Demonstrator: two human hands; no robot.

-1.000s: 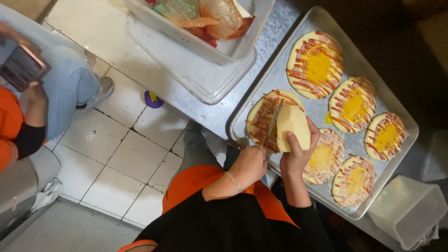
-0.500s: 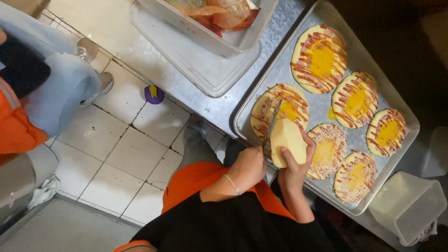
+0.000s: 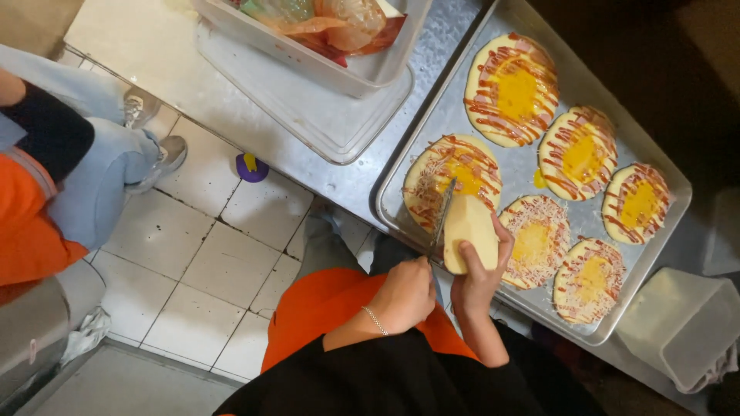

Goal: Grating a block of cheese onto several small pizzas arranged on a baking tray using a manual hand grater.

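Over tray | cheese block in right fingers | knife alongside

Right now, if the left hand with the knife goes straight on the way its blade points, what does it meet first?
Probably the nearest topped dough round on the metal tray: the left hand aims the knife up at it, beside the cheese block. Height above it is unclear.
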